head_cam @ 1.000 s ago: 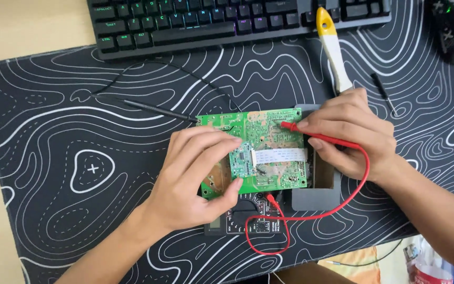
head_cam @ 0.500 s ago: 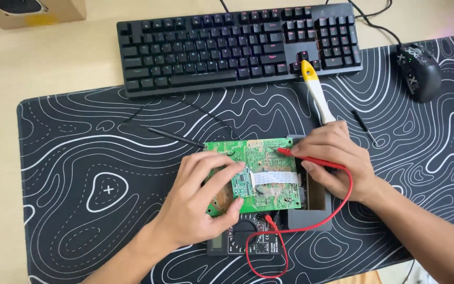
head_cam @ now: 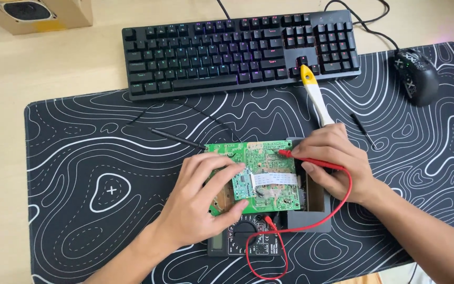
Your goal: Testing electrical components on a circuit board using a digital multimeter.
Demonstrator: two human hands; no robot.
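A green circuit board with a white ribbon cable lies on the black patterned desk mat, partly over a dark grey casing. My left hand rests on the board's left half, fingers pressing it down. My right hand holds a red test probe, its tip touching the board's upper right. The probe's red lead loops down to a black multimeter just below the board. A black probe lies loose on the mat to the upper left.
A black keyboard sits at the back, a black mouse at the right. A white and yellow-handled tool lies between keyboard and my right hand. A thin dark tool lies on the mat. A cardboard speaker box stands top left.
The view has shifted back, so the keyboard, mouse and box now show fully. Both hands stay on the board, with the red probe at nearly the same spot.
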